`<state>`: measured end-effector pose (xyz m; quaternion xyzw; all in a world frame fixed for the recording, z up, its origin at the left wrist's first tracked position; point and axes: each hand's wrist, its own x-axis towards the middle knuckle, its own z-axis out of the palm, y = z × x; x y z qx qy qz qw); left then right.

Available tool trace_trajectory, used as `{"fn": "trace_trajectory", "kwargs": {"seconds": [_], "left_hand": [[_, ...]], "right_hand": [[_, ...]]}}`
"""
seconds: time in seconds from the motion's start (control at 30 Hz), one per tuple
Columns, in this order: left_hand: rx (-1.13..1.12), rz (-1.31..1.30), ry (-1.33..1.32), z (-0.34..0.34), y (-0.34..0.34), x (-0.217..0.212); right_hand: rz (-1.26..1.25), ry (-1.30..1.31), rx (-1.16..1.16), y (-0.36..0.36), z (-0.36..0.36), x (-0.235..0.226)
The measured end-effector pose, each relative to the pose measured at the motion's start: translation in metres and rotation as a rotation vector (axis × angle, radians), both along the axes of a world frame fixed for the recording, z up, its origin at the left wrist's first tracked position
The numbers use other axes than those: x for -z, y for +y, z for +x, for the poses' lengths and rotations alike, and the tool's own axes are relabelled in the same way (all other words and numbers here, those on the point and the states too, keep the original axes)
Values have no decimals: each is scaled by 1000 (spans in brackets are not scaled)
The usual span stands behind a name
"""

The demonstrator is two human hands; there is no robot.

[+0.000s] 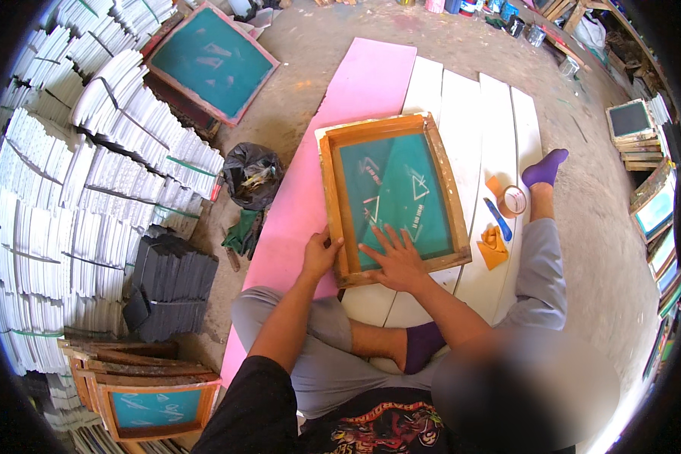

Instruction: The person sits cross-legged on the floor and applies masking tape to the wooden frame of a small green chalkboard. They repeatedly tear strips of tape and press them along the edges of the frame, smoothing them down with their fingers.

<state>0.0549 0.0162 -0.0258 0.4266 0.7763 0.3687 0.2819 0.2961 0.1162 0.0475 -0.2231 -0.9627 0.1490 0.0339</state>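
Note:
A wooden screen printing frame (452,178) with green mesh lies in front of me, pale triangle shapes and lettering showing on the mesh. My left hand (321,256) grips the frame's lower left side, fingers curled at its edge. Flat on the lower part of the mesh rests my right hand (398,265), its fingers spread and nothing held. To the right of the frame are a roll of brown tape (513,201), a blue utility knife (498,219) and a crumpled orange piece of paper or cloth (492,248). A smaller orange scrap (495,185) sits above the knife.
Pink (363,79) and white boards (492,113) lie under the frame and my legs. Strapped white stacks (121,174) line the left, beside a black bag (251,175) and a dark stack (170,287). Other screens (216,64) lean nearby; paint cans (535,35) stand far right.

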Motion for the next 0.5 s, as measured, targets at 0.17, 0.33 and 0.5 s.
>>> {"fn": "trace_trajectory", "kwargs": {"seconds": [0.17, 0.33, 0.5], "left_hand": [[-23, -2, -34, 9, 3, -11], [-14, -18, -27, 5, 0, -8], [-28, -22, 28, 9, 2, -13]], "right_hand": [[28, -75, 2, 6, -23, 17], [77, -102, -135, -3, -5, 23], [-7, -21, -80, -3, -3, 26]]}}
